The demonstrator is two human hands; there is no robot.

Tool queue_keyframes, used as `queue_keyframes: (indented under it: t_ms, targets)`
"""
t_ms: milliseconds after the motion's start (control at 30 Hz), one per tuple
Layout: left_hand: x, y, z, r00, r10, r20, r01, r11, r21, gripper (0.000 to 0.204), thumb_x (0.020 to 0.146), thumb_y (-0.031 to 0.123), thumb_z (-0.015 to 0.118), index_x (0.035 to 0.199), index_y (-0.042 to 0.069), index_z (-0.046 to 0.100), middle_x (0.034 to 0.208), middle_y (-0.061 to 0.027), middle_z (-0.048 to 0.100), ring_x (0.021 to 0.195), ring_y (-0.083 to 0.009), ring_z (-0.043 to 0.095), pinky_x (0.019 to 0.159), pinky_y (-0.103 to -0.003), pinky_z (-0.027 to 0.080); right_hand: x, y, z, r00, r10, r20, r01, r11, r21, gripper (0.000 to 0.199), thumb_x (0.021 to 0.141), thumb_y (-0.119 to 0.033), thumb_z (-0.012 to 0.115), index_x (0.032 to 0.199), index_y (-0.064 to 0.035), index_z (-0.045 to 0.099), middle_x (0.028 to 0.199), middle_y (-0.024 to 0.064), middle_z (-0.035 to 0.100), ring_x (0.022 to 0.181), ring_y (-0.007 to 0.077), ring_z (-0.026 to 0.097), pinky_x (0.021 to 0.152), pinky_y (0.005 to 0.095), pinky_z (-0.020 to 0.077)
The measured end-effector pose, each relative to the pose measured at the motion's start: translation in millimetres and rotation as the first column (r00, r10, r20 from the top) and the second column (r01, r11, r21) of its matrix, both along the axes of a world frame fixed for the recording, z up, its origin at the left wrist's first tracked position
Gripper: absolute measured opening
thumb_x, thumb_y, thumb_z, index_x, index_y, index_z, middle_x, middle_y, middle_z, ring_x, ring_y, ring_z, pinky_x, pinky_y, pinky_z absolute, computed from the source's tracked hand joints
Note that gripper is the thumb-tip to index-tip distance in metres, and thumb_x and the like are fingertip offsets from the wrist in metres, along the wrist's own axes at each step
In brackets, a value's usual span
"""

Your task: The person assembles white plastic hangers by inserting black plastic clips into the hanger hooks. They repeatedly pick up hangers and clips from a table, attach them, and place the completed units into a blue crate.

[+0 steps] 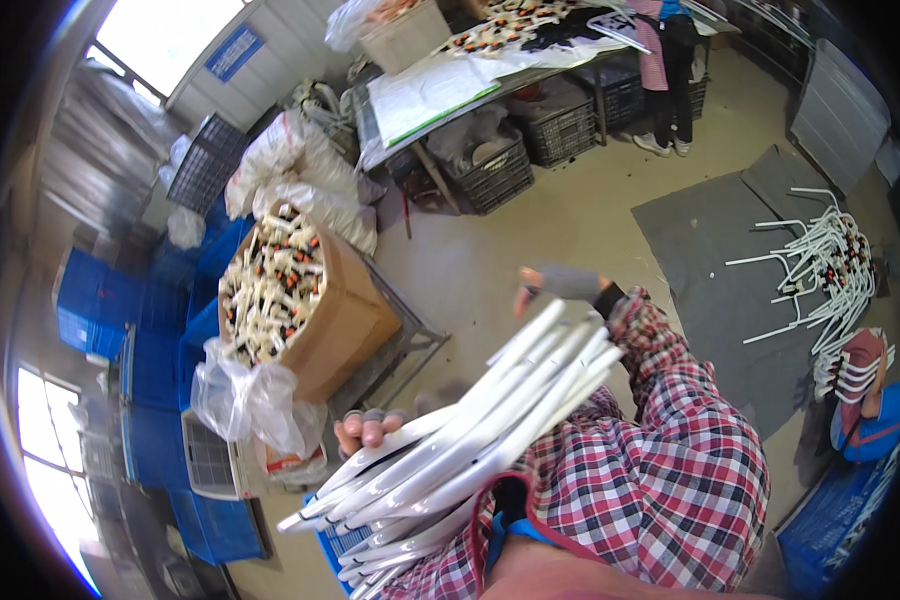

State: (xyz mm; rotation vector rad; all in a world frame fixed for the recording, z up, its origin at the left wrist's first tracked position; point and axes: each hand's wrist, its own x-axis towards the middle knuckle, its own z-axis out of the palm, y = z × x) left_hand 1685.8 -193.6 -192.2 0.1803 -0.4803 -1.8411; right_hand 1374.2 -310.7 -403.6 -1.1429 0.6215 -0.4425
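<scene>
The person wears a loose shirt (pixel 660 470) checked in red, white and dark navy, the squares crossed by fine lines. Its right sleeve (pixel 655 345) is long and gathers in soft folds, with a black cuff (pixel 608 298) at the wrist. Dark red trim (pixel 532 512) edges the neckline, and a bright blue garment (pixel 518 529) shows inside it. The right hand (pixel 562 282) has a grey glove that leaves the fingertips bare; the left hand (pixel 372 430), partly hidden, also shows bare fingertips and some greyish covering.

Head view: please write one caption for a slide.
The left hand at a bundle of curved white tubes, near an open brown cardboard box of small cream, black and orange parts.
</scene>
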Motion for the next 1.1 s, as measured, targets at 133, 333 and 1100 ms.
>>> queue_keyframes:
  t_ms: [133,333,1100]
  targets:
    - [-22,-77,-26,0.930,-0.136,-0.341,0.181,0.978,0.105,0.021,0.103,0.026,0.048,0.108,0.014,0.064,0.099,-0.0004,0.067,0.101,-0.0136,0.061,0.104,-0.033,0.041,-36,57,7,0.801,-0.459,0.385,0.258,0.844,0.471,0.087,0.097,-0.070,0.022,0.113,0.0034,0.066,0.113,0.0204,0.068,0.111,0.0266,0.063,0.098,0.0389,0.0478]
    - [-59,-159,-111,0.974,-0.211,-0.087,0.214,0.977,0.026,0.043,0.108,0.039,0.032,0.131,0.012,0.057,0.114,-0.0038,0.066,0.121,-0.0210,0.052,0.122,-0.046,0.013,-35,28,-19,0.680,-0.681,0.272,0.571,0.724,0.387,0.090,0.094,-0.074,0.023,0.109,0.0037,0.065,0.107,0.0190,0.070,0.101,0.0259,0.067,0.093,0.0369,0.0507]
    - [-260,-605,-164,0.579,-0.678,-0.453,0.782,0.619,0.073,0.051,0.109,0.036,0.022,0.136,0.003,0.050,0.080,-0.0121,0.065,0.096,-0.0269,0.057,0.096,-0.041,0.046,-179,-271,61,0.838,-0.523,-0.158,0.506,0.852,-0.137,0.146,0.047,-0.071,0.087,0.155,-0.0022,0.017,0.158,0.0206,0.024,0.146,0.0321,0.026,0.117,0.0437,0.0226]
